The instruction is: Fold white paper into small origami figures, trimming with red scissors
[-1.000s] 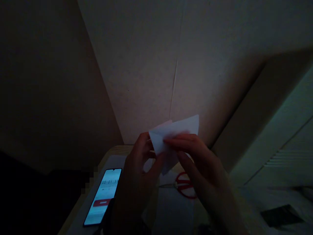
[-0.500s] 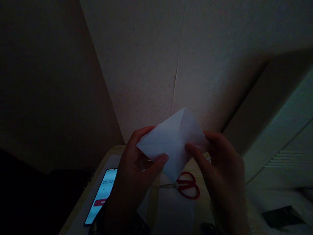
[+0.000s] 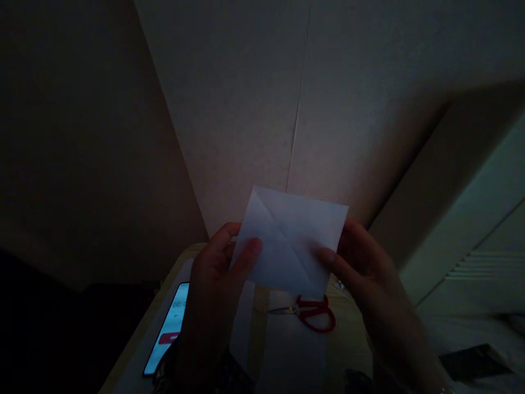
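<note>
And here we are: the person is holding a white paper [image 3: 293, 232] in mid-air above the table [image 3: 257, 325]. The left hand [image 3: 219, 279] is pinching its left edge, thumb on top, fingers behind; the right hand [image 3: 369, 273] is gripping the right edge likewise, seemingly keeping it flat. A crease [image 3: 287, 238] is running from far-left corner to near-right; the outline is looking nearly square, showing no clear long axis. Underneath, partly covered, 1 pair of scissors [image 3: 302, 314] is lying, tips pointing left, perhaps within easy reach.
</note>
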Demonstrator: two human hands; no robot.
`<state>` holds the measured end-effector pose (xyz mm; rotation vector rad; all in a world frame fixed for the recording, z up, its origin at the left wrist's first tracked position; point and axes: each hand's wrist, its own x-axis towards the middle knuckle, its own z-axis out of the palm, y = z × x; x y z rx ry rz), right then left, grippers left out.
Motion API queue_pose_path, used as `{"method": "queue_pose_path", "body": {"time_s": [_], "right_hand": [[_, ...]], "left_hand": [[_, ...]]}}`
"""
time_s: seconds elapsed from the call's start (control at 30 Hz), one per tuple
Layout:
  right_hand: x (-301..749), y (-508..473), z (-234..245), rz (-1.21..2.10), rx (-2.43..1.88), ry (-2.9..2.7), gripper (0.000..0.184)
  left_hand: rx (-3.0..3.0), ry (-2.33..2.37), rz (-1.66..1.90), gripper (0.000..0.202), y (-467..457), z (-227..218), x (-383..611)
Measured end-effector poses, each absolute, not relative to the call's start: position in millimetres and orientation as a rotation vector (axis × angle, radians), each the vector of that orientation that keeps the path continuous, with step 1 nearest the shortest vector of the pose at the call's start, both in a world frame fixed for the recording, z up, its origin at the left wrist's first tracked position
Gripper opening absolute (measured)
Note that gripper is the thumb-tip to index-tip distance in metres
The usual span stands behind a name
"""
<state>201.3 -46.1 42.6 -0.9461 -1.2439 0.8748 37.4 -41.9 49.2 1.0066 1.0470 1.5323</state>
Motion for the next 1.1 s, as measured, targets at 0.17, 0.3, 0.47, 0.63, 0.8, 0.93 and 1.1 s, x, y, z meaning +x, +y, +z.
{"method": "queue_pose_path", "body": {"time_s": [0.17, 0.3, 0.47, 0.63, 0.8, 0.93, 1.1], "right_hand": [[207, -46, 42, 0.965, -1.025, -1.261, 0.006], [212, -47, 40, 0.906, -1.072, -1.245, 0.007], [213, -48, 40, 0.885, -1.066, -1.202, 0.004], [212, -49, 41, 0.846, -1.060, -1.209, 0.012], [216, -50, 40, 0.793, -1.054, -1.236, 0.005], [218, -52, 40, 0.758, -0.994, -1.274, 0.012], [221, -54, 40, 0.720, -0.940, -1.351, 0.025]], "left_hand": [[0.990, 1.030, 1.537, 0.010, -43, 49, 38], [1.049, 1.043, 1.464, 0.009, -42, 50, 32], [1.151, 1.063, 1.401, 0.004, -44, 54, 24], [1.270, 1.121, 1.437, 0.030, -46, 57, 18], [1.406, 1.210, 1.421, 0.036, -47, 60, 18], [1.364, 1.055, 1.348, 0.010, -47, 59, 16], [1.259, 0.977, 1.247, 0.014, -47, 56, 17]]}}
